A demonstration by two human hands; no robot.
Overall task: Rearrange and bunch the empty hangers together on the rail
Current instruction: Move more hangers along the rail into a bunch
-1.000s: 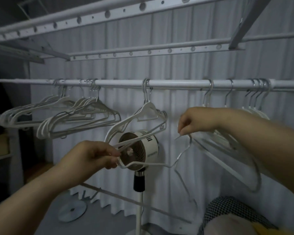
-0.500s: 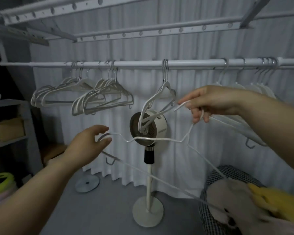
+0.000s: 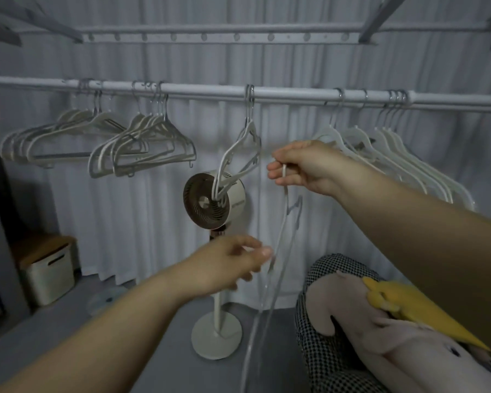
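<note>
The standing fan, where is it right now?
In the head view the fan stands centre, below the rail, with two hangers dangling before it.

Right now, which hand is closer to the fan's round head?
Left, though only by a little. The left hand hangs just below the fan head, in front of its pole. The right hand is up to its right, pinching a thin wire hanger.

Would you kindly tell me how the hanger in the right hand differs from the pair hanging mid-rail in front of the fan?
The held hanger is off the rail, dangling from the right hand; the middle pair is hooked on. The held one looks thin and wiry, the pair thicker. Both are pale and empty.
</note>
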